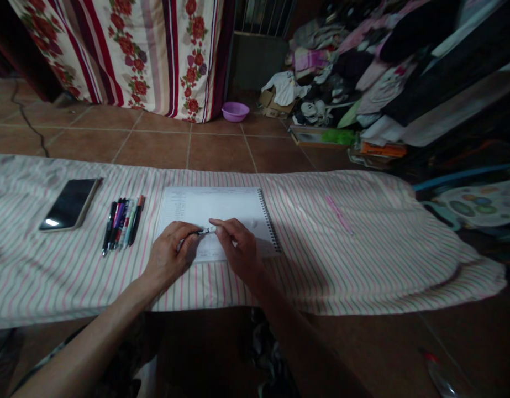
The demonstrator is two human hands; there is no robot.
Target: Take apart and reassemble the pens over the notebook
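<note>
A small pen (205,231), dark at one end and pale with dark marks at the other, is held between both hands above an open notebook (221,202). My left hand (172,249) pinches the dark end. On the pale end the fingers of my right hand (241,246) are closed. The notebook lies flat, its spiral binding on the right, with printed lines along its top and left edges. Just left of it several pens (122,223) lie side by side. Out to the right rests a pink pen (340,215), apart from both hands.
A striped cloth (383,249) covers the low table. On its left lies a dark-screened phone (71,204). Beyond the table are a tiled floor (155,143), a purple basin (235,111), a floral curtain (155,55) and piled clothes (341,66).
</note>
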